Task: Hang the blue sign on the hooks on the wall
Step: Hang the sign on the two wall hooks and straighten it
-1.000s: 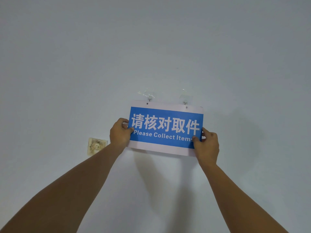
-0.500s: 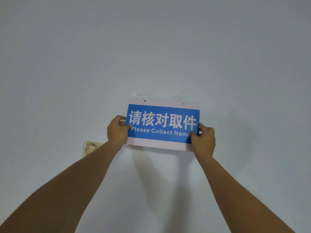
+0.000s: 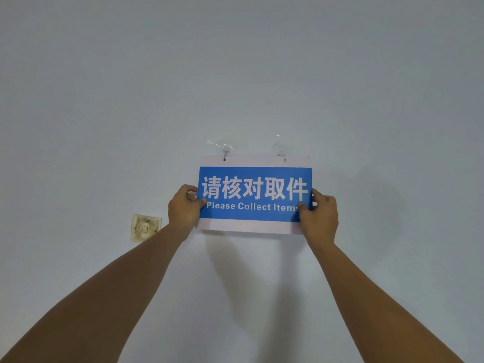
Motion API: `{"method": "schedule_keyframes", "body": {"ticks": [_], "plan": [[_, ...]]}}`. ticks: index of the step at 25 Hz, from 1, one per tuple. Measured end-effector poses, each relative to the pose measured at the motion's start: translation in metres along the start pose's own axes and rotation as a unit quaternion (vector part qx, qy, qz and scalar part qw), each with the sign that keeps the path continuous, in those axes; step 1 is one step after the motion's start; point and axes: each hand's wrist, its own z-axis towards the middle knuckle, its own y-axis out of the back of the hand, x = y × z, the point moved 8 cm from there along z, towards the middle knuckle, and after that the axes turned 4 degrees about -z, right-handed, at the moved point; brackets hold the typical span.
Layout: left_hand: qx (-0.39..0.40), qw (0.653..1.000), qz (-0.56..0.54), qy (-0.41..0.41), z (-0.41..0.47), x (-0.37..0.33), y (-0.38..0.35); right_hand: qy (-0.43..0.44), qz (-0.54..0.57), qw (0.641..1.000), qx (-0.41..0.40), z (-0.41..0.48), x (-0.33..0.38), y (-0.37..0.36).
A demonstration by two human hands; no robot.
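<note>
I see the sign [image 3: 255, 195] flat against a smooth, matte, pale grey wall [image 3: 262, 61]. It is a thin rectangular sheet: a bright blue panel with large white Chinese characters and the line "Please Collect Items" under them, framed above and below by a plain whitish band. Two small round holes are punched in the top band. The left hole sits right at the left hook [image 3: 224, 151], and the right hole lies just below and a little to the right of the right hook [image 3: 280, 152]; I cannot tell whether either hook passes through its hole. Both hooks are small pegs on clear, glossy plastic pads stuck to the wall.

My left hand [image 3: 183, 208] pinches the sign's left edge, thumb on the blue face beside the English line, fingers curled behind. My right hand [image 3: 320, 217] grips the right edge the same way, thumb pressed on the front and covering the end of "Items". Both hands are closed tight on the sheet, forearms reaching up to it.

Lower left of the sign, a square, yellowed, grimy wall switch [image 3: 145, 228] sits flush on the wall, close to my left wrist.
</note>
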Motion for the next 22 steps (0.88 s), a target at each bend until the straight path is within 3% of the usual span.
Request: {"method": "schedule_keyframes", "body": {"ticks": [22], "plan": [[-0.064,0.998,-0.020,-0.015,0.002,0.003,0.006,-0.016,0.039,0.997,0.058,-0.003,-0.020,-0.030]]}}
